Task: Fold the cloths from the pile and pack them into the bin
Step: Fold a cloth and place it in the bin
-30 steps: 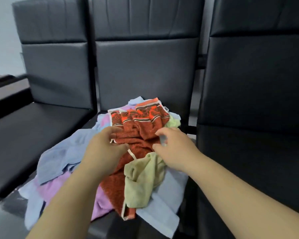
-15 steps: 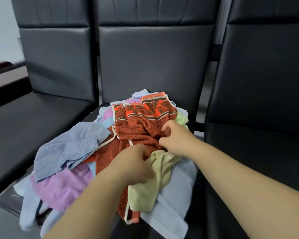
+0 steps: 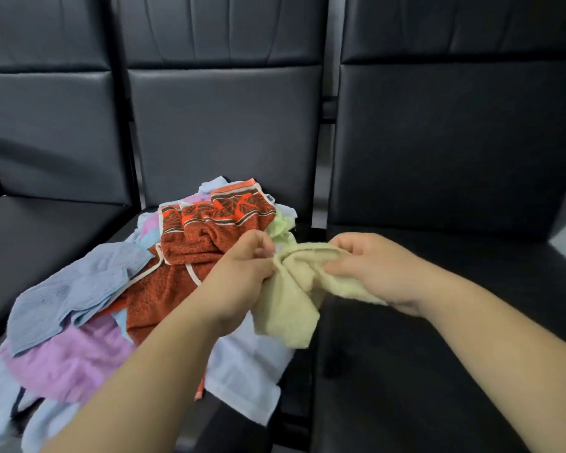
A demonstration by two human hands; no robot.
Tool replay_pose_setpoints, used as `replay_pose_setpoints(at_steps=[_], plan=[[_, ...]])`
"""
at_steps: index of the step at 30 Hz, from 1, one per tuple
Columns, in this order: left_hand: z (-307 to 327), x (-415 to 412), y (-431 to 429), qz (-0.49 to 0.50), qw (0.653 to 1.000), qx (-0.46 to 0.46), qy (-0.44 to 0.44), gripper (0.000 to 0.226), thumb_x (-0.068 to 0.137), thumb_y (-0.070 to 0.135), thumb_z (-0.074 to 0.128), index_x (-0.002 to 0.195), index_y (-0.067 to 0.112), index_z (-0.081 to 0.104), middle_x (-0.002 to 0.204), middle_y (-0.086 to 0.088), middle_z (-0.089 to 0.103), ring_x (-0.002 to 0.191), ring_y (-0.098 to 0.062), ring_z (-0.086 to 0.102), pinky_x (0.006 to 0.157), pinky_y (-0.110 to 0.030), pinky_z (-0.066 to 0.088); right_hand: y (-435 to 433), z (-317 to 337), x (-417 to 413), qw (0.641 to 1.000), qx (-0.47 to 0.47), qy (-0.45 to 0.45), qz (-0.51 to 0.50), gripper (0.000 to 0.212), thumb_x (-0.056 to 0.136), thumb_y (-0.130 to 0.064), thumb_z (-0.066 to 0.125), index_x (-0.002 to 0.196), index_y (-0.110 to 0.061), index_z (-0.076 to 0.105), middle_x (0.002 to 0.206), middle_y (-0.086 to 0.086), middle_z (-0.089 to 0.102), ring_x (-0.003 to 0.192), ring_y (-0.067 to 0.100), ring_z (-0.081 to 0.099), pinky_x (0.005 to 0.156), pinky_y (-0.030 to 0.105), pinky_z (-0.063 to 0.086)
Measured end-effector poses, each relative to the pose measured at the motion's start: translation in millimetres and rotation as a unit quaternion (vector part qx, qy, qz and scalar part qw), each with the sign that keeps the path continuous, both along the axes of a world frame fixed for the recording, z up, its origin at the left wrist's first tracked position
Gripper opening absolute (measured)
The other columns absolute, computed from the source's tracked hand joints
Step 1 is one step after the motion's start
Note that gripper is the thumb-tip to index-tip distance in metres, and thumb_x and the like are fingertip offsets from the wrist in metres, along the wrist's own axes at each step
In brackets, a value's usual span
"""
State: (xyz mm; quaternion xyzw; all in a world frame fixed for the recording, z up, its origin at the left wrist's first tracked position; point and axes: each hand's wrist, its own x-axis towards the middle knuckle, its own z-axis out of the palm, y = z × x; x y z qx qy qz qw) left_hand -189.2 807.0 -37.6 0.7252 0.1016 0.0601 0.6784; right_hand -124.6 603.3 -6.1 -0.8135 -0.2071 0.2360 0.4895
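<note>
Lifted off pile (image 3: 79,295): yellow cloth (image 3: 291,289), now above middle seat's (image 3: 232,433) right edge. Left hand (image 3: 239,276) pinches one bunched end; right hand (image 3: 379,269) grips the other. Red patterned towel (image 3: 190,256) tops pile.

We see the pale yellow cloth (image 3: 294,289): soft, nubby terry, matt. To its left the orange patterned cloth (image 3: 190,256) is matt too, and the blue cloth (image 3: 79,282) looks fuzzy. The black chairs (image 3: 223,125) show smooth leather-look upholstery, faintly glossy.
</note>
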Motion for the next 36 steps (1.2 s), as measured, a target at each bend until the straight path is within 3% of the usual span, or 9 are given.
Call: replay_pose_setpoints(at_steps=[6, 10, 13, 18, 23, 27, 29, 33, 36], plan=[[2, 5, -86, -0.174, 0.98, 0.08, 0.046, 0.013, 0.068, 0.021, 0.051, 0.069, 0.018, 0.063, 0.069, -0.002, 0.054, 0.063, -0.013, 0.047, 0.056, -0.025, 0.038, -99, 11, -34, 0.984, 0.05, 0.133, -0.11, 0.018, 0.1, -0.022, 0.063, 0.104, -0.01, 0.076, 0.079, -0.001, 0.068, 0.066, 0.008, 0.058, 0.061, 0.024, 0.051], [-13, 14, -136, -0.249, 0.946, 0.203, 0.036, 0.043, 0.068, 0.057, 0.074, 0.069, 0.017, 0.057, 0.064, 0.012, 0.052, 0.064, -0.007, 0.049, 0.062, -0.025, 0.041, -136, -3, -41, 0.981, 0.044, 0.121, -0.148, 0.025, 0.098, -0.032, 0.066, 0.103, -0.009, 0.076, 0.085, -0.001, 0.072, 0.076, 0.008, 0.062, 0.064, 0.025, 0.05], [-26, 16, -156, -0.232, 0.93, 0.286, 0.003, 0.038, 0.082, 0.043, 0.078, 0.066, 0.021, 0.052, 0.059, 0.014, 0.047, 0.059, -0.006, 0.045, 0.061, -0.029, 0.04, -150, -3, -38, 0.986, 0.006, 0.042, -0.164, 0.031, 0.094, -0.04, 0.07, 0.088, -0.01, 0.073, 0.077, -0.005, 0.071, 0.071, 0.007, 0.061, 0.063, 0.027, 0.05], [-33, 13, -158, -0.293, 0.942, 0.152, 0.058, 0.036, 0.081, 0.041, 0.074, 0.068, 0.013, 0.053, 0.068, -0.004, 0.048, 0.06, -0.018, 0.042, 0.057, -0.032, 0.037, -168, 2, -33, 0.971, -0.156, -0.117, -0.141, 0.014, 0.088, -0.04, 0.072, 0.081, -0.029, 0.077, 0.084, -0.011, 0.073, 0.079, 0.008, 0.068, 0.071, 0.031, 0.055], [-28, 10, -167, -0.278, 0.958, 0.048, 0.04, 0.027, 0.078, 0.026, 0.075, 0.084, 0.009, 0.056, 0.08, -0.011, 0.062, 0.06, -0.019, 0.051, 0.053, -0.03, 0.039, -175, 1, -34, 0.983, -0.102, -0.098, -0.114, 0.007, 0.088, -0.039, 0.074, 0.085, -0.035, 0.08, 0.09, -0.018, 0.076, 0.089, 0.003, 0.069, 0.079, 0.027, 0.057], [-29, 6, -174, -0.279, 0.955, 0.096, 0.018, 0.032, 0.08, 0.027, 0.073, 0.104, 0.007, 0.067, 0.1, -0.023, 0.071, 0.09, -0.034, 0.07, 0.082, -0.047, 0.055, -167, 3, -37, 0.995, -0.003, -0.042, -0.086, 0.009, 0.09, -0.034, 0.074, 0.088, -0.03, 0.082, 0.088, -0.012, 0.078, 0.085, 0.007, 0.072, 0.079, 0.031, 0.059], [-28, 7, -173, -0.249, 0.959, 0.135, -0.003, 0.027, 0.083, 0.027, 0.062, 0.092, 0.003, 0.068, 0.086, -0.02, 0.068, 0.08, -0.021, 0.063, 0.077, -0.043, 0.05, -165, 5, -39, 0.995, 0.011, -0.035, -0.089, 0.011, 0.091, -0.031, 0.074, 0.086, -0.026, 0.082, 0.078, -0.011, 0.075, 0.07, 0.003, 0.068, 0.069, 0.028, 0.054], [-19, 9, -160, -0.156, 0.973, 0.169, -0.018, 0.027, 0.08, 0.028, 0.054, 0.079, 0.004, 0.066, 0.069, -0.003, 0.057, 0.069, -0.011, 0.051, 0.067, -0.035, 0.04, -174, 6, -31, 0.985, -0.068, -0.068, -0.143, 0.011, 0.083, -0.039, 0.078, 0.08, -0.029, 0.079, 0.083, -0.005, 0.075, 0.082, 0.021, 0.071, 0.074, 0.042, 0.06], [-18, 9, -144, -0.119, 0.971, 0.208, -0.005, 0.018, 0.075, 0.027, 0.056, 0.079, 0.019, 0.073, 0.072, -0.003, 0.069, 0.069, -0.01, 0.058, 0.066, -0.032, 0.045, -183, 2, -27, 0.977, -0.152, -0.062, -0.136, 0.009, 0.083, -0.036, 0.081, 0.079, -0.029, 0.078, 0.083, -0.007, 0.073, 0.077, 0.015, 0.067, 0.062, 0.03, 0.05]])
